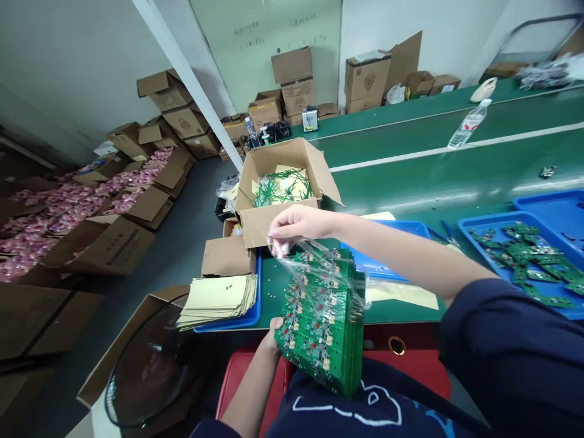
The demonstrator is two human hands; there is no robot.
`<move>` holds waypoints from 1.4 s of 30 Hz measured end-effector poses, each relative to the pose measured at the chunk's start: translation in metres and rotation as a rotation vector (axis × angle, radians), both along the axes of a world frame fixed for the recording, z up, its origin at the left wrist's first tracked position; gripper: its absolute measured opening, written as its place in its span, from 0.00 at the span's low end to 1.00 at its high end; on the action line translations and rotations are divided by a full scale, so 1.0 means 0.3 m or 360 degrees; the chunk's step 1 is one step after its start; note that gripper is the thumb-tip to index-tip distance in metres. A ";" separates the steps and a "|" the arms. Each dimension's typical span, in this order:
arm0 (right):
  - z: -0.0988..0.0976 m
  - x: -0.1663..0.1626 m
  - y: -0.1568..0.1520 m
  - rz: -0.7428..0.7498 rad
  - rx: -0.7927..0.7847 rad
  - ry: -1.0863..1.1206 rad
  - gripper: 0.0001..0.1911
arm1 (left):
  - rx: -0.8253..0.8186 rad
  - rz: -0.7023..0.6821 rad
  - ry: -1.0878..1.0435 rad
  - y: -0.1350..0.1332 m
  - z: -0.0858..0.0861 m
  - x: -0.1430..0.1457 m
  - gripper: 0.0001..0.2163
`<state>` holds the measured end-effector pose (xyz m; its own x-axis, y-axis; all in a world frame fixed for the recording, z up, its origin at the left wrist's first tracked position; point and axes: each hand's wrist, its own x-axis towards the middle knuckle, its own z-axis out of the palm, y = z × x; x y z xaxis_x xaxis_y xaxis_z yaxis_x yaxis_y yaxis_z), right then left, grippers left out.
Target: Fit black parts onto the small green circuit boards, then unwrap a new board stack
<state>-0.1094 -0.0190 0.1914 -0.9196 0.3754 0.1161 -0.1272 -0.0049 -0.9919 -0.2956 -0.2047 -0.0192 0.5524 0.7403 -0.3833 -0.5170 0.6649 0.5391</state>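
A thick stack of green circuit boards (314,328) is held upright and tilted in front of my body. My left hand (274,328) grips its left edge; most of the fingers are hidden behind the boards. Clear plastic wrap (314,258) stretches over the top of the stack. Above it, my right hand (294,228) is closed on a bunched part of that wrap, pulled up and left of the boards. Small components in red, grey and tan cover the front board.
An open carton (278,210) with green strips stands beyond my right hand. Yellow paper sheets (219,298) lie on a blue tray at the left. Another blue tray (474,222) holds loose green boards at the right. A water bottle (469,125) and a black fan (146,365) are also around.
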 end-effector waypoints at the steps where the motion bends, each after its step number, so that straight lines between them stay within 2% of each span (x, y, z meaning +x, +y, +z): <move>1: -0.002 -0.029 0.026 -0.0059 -0.0075 0.0014 0.10 | 0.0015 -0.0015 0.0001 0.006 0.002 0.002 0.21; 4: 0.003 -0.073 0.123 -0.0490 -0.0091 0.0147 0.09 | 0.0074 0.0014 0.0013 0.015 0.011 0.002 0.27; 7: -0.021 -0.079 0.254 -0.0898 0.0164 0.0262 0.10 | 0.0112 0.0049 0.0048 0.015 0.020 -0.002 0.31; 9: -0.082 -0.063 0.337 -0.1092 0.0454 0.0028 0.15 | 0.0126 0.0056 0.0075 0.018 0.026 -0.006 0.31; 10: -0.127 -0.046 0.369 -0.1180 0.0623 -0.0216 0.17 | 0.0135 0.0063 0.0088 0.020 0.028 -0.010 0.32; 13: -0.289 0.048 0.402 -0.1228 0.0708 -0.0488 0.26 | 0.0163 0.0110 0.0120 0.028 0.034 -0.034 0.32; 16: -0.434 0.171 0.336 -0.1209 0.0819 -0.0729 0.37 | 0.0183 0.0178 0.0143 0.026 0.035 -0.077 0.32; 19: -0.519 0.276 0.209 -0.1078 0.0974 -0.0891 0.40 | 0.0181 0.0271 0.0159 0.005 0.025 -0.125 0.32; 22: -0.563 0.374 0.073 -0.0912 0.1157 -0.1059 0.34 | 0.0139 0.0363 0.0184 -0.022 0.004 -0.165 0.33; 23: -0.575 0.412 0.032 -0.0820 0.1307 -0.1266 0.29 | 0.0119 0.0390 0.0200 -0.029 -0.003 -0.177 0.33; 25: -0.597 0.501 -0.042 -0.0756 0.1334 -0.1493 0.16 | 0.0082 0.0452 0.0247 -0.036 -0.017 -0.197 0.33; 26: -0.606 0.548 -0.076 -0.0742 0.1308 -0.1579 0.14 | 0.0067 0.0490 0.0278 -0.037 -0.024 -0.206 0.32; 28: -0.614 0.629 -0.140 -0.0742 0.1233 -0.1694 0.20 | 0.0042 0.0578 0.0344 -0.033 -0.039 -0.220 0.31; 30: -0.604 0.666 -0.197 -0.0759 0.1081 -0.1681 0.24 | 0.0018 0.0656 0.0406 -0.024 -0.057 -0.225 0.30; 33: -0.560 0.610 -0.268 -0.0833 0.0583 -0.1309 0.26 | -0.0023 0.0731 0.0482 -0.005 -0.096 -0.215 0.28; 37: -0.490 0.475 -0.316 -0.0831 0.0207 -0.0842 0.24 | -0.0076 0.0742 0.0558 0.025 -0.159 -0.173 0.27; 39: -0.463 0.460 -0.319 -0.0974 0.0002 -0.0656 0.23 | -0.0110 0.0698 0.0589 0.037 -0.191 -0.151 0.28; 42: -0.428 0.498 -0.315 -0.1315 -0.0304 -0.0454 0.21 | -0.0152 0.0623 0.0641 0.053 -0.239 -0.123 0.31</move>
<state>0.0399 -0.1134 0.0631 -0.3316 0.9202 -0.2080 0.0883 -0.1893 -0.9779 -0.3324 -0.1889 -0.0908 0.0403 0.8122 -0.5820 -0.5004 0.5206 0.6918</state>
